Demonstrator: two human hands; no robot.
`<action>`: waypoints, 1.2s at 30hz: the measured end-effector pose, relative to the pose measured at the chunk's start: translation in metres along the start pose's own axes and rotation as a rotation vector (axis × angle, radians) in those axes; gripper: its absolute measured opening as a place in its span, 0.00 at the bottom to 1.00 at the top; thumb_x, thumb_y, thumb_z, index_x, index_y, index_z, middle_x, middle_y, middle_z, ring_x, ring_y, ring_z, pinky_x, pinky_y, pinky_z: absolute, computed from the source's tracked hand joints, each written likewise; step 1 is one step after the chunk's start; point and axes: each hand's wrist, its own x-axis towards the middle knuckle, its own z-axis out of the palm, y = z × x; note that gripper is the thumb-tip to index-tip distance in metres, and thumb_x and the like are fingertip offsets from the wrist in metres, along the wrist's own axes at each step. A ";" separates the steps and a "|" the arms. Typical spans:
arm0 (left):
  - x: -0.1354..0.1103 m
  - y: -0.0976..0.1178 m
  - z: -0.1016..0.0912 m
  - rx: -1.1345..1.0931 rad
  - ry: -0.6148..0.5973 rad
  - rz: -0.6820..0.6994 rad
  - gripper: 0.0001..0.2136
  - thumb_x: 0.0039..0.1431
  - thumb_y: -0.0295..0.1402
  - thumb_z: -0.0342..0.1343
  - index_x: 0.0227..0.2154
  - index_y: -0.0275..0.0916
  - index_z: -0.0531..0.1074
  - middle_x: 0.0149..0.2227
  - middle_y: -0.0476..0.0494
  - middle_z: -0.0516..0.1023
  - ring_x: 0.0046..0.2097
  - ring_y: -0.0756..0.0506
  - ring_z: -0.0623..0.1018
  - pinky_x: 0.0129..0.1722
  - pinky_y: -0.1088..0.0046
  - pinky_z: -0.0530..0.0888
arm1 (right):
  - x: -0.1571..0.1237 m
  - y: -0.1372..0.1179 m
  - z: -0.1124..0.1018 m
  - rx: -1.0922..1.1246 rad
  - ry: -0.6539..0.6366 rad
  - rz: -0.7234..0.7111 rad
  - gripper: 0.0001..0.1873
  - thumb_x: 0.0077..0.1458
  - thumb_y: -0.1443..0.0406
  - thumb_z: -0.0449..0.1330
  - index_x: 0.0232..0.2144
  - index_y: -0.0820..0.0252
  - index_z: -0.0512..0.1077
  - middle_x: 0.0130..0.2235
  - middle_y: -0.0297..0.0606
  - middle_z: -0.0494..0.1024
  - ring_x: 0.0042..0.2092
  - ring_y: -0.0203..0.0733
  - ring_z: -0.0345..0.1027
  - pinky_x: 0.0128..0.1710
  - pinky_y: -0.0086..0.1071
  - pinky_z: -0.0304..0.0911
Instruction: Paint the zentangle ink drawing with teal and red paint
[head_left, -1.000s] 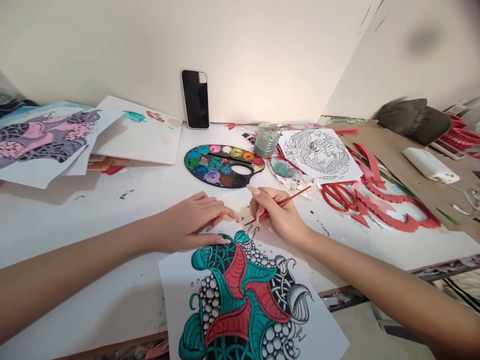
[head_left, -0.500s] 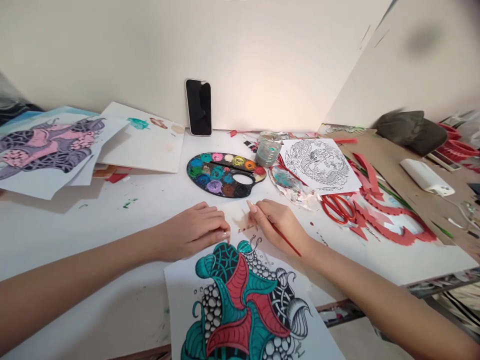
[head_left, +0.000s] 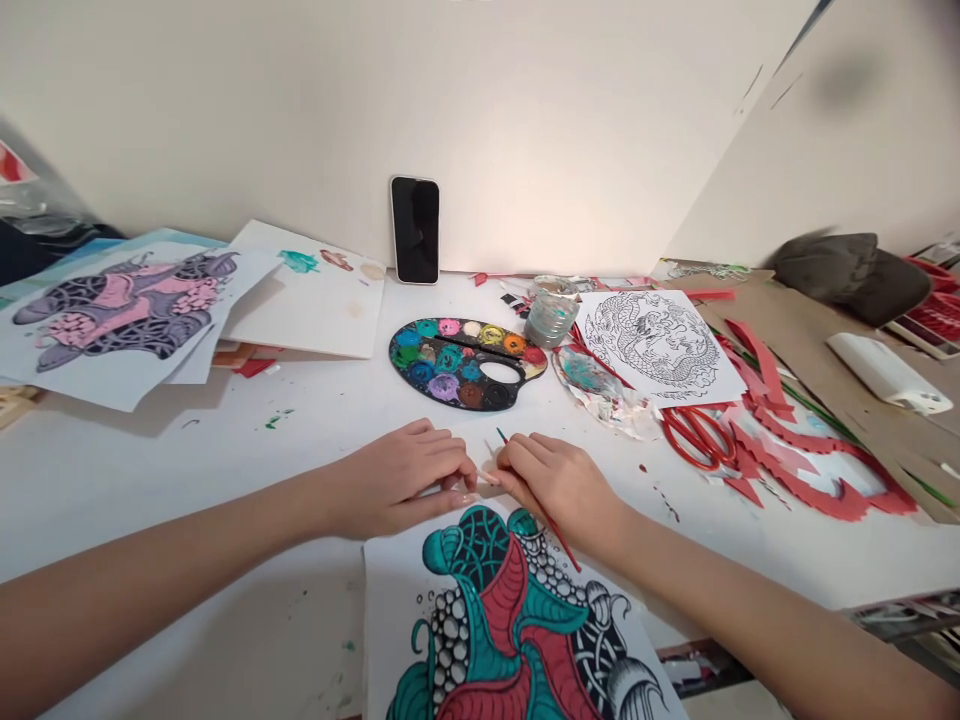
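A sheet with a swirling patterned drawing (head_left: 525, 625), partly painted teal and red, lies in front of me at the bottom. My left hand (head_left: 405, 478) rests at its top edge with fingers curled and thumb against them; whatever lies between is hidden. In my right hand (head_left: 559, 475) is a slim red paintbrush (head_left: 553, 525), slanting across the fingers with its teal tip pointing up and away. The two hands' fingertips nearly meet just above the drawing. Beyond them sits a black oval paint palette (head_left: 489, 404) with many colours in its wells.
Behind the palette stand a cloudy water jar (head_left: 553, 318) and an upright phone (head_left: 416, 230). To the right are a paint-smeared tissue (head_left: 600, 395), a dragon line drawing (head_left: 652, 345), red scissors (head_left: 697, 438) and red paper scraps (head_left: 832, 485). A pink-purple drawing (head_left: 127, 305) lies left.
The view has shifted, so things sit lower and further right. My right hand has turned more palm-down and drawn closer to the left fingertips, with the brush tip now showing above its fingers.
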 end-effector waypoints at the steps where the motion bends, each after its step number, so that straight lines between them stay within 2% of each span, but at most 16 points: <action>1: 0.000 0.000 0.000 -0.001 -0.005 -0.005 0.10 0.74 0.40 0.46 0.43 0.41 0.69 0.41 0.49 0.77 0.39 0.47 0.71 0.45 0.67 0.59 | 0.000 0.000 0.000 -0.011 -0.002 -0.005 0.27 0.75 0.56 0.43 0.30 0.62 0.72 0.29 0.37 0.77 0.29 0.38 0.70 0.28 0.32 0.59; 7: -0.002 0.000 -0.001 -0.047 0.017 -0.051 0.14 0.73 0.45 0.46 0.39 0.40 0.66 0.40 0.48 0.74 0.37 0.47 0.67 0.43 0.67 0.61 | 0.000 0.002 0.000 0.037 0.039 -0.049 0.27 0.75 0.56 0.43 0.29 0.62 0.72 0.26 0.35 0.76 0.27 0.36 0.69 0.28 0.30 0.59; 11: -0.001 -0.003 -0.002 -0.040 0.040 -0.080 0.16 0.74 0.44 0.44 0.36 0.40 0.71 0.43 0.47 0.72 0.41 0.47 0.68 0.47 0.66 0.59 | 0.002 0.011 0.003 0.001 0.018 0.007 0.29 0.76 0.55 0.41 0.29 0.62 0.71 0.26 0.37 0.77 0.28 0.37 0.69 0.29 0.31 0.59; 15: 0.001 -0.007 -0.002 -0.055 0.051 -0.168 0.18 0.73 0.44 0.47 0.31 0.39 0.71 0.39 0.50 0.71 0.40 0.48 0.68 0.47 0.65 0.57 | 0.011 0.027 -0.004 -0.083 0.015 0.080 0.32 0.75 0.52 0.39 0.29 0.62 0.73 0.25 0.41 0.76 0.29 0.41 0.68 0.29 0.34 0.56; 18: 0.000 -0.008 -0.001 -0.095 0.098 -0.224 0.19 0.74 0.44 0.46 0.30 0.39 0.69 0.40 0.50 0.70 0.41 0.47 0.69 0.48 0.64 0.57 | 0.032 0.042 -0.030 -0.079 0.058 0.203 0.34 0.70 0.44 0.42 0.33 0.62 0.75 0.27 0.43 0.75 0.31 0.44 0.67 0.31 0.36 0.58; 20: -0.001 -0.009 0.000 -0.116 0.126 -0.252 0.19 0.74 0.44 0.45 0.31 0.39 0.69 0.41 0.49 0.69 0.43 0.47 0.69 0.49 0.64 0.58 | 0.055 0.056 -0.057 -0.028 0.121 0.282 0.37 0.70 0.43 0.39 0.34 0.61 0.76 0.27 0.41 0.72 0.31 0.43 0.66 0.32 0.37 0.58; 22: -0.001 -0.009 0.001 -0.113 0.147 -0.267 0.19 0.74 0.44 0.44 0.31 0.39 0.70 0.41 0.48 0.69 0.43 0.47 0.69 0.48 0.64 0.59 | 0.082 0.073 -0.084 0.051 0.238 0.392 0.40 0.72 0.45 0.35 0.26 0.59 0.75 0.22 0.37 0.64 0.28 0.40 0.60 0.32 0.36 0.55; 24: -0.001 -0.009 0.001 -0.084 0.158 -0.258 0.19 0.74 0.43 0.44 0.31 0.39 0.70 0.41 0.48 0.69 0.42 0.46 0.69 0.47 0.64 0.59 | 0.107 0.091 -0.104 0.197 0.348 0.531 0.37 0.70 0.43 0.44 0.21 0.60 0.73 0.19 0.32 0.56 0.24 0.36 0.53 0.29 0.35 0.53; 25: 0.000 -0.009 0.001 -0.068 0.158 -0.252 0.19 0.74 0.43 0.45 0.31 0.38 0.70 0.40 0.47 0.69 0.42 0.46 0.69 0.47 0.64 0.59 | 0.117 0.101 -0.110 0.281 0.368 0.561 0.33 0.69 0.46 0.49 0.21 0.60 0.72 0.19 0.31 0.57 0.23 0.35 0.51 0.27 0.35 0.50; 27: 0.000 -0.009 0.000 -0.049 0.149 -0.244 0.19 0.74 0.43 0.45 0.31 0.38 0.70 0.40 0.47 0.70 0.42 0.46 0.69 0.48 0.64 0.59 | 0.131 0.117 -0.113 0.318 0.322 0.651 0.24 0.65 0.52 0.58 0.21 0.59 0.69 0.19 0.31 0.60 0.23 0.33 0.50 0.27 0.34 0.50; 28: 0.000 -0.008 0.000 -0.049 0.139 -0.245 0.19 0.74 0.43 0.45 0.31 0.38 0.70 0.40 0.47 0.70 0.42 0.46 0.69 0.48 0.64 0.60 | 0.135 0.124 -0.110 0.283 0.292 0.703 0.23 0.63 0.53 0.61 0.20 0.59 0.66 0.19 0.30 0.60 0.23 0.33 0.49 0.27 0.34 0.50; 31: 0.000 -0.007 0.000 -0.051 0.118 -0.246 0.19 0.74 0.44 0.43 0.31 0.38 0.69 0.40 0.46 0.70 0.41 0.46 0.69 0.47 0.64 0.60 | 0.139 0.139 -0.094 0.175 0.052 0.792 0.25 0.57 0.53 0.67 0.17 0.58 0.62 0.17 0.29 0.60 0.23 0.33 0.51 0.28 0.34 0.52; 33: 0.000 -0.008 0.000 -0.036 0.109 -0.234 0.19 0.74 0.44 0.43 0.31 0.38 0.69 0.40 0.46 0.71 0.41 0.46 0.69 0.46 0.64 0.60 | 0.136 0.147 -0.084 0.183 -0.101 0.762 0.24 0.56 0.52 0.67 0.18 0.59 0.64 0.18 0.31 0.64 0.24 0.33 0.53 0.28 0.33 0.53; 36: 0.000 -0.010 0.001 -0.018 0.106 -0.228 0.19 0.74 0.43 0.43 0.31 0.38 0.70 0.39 0.46 0.71 0.41 0.46 0.69 0.45 0.64 0.60 | 0.131 0.157 -0.078 0.259 -0.181 0.663 0.23 0.60 0.52 0.63 0.20 0.60 0.68 0.21 0.32 0.68 0.25 0.33 0.53 0.28 0.33 0.51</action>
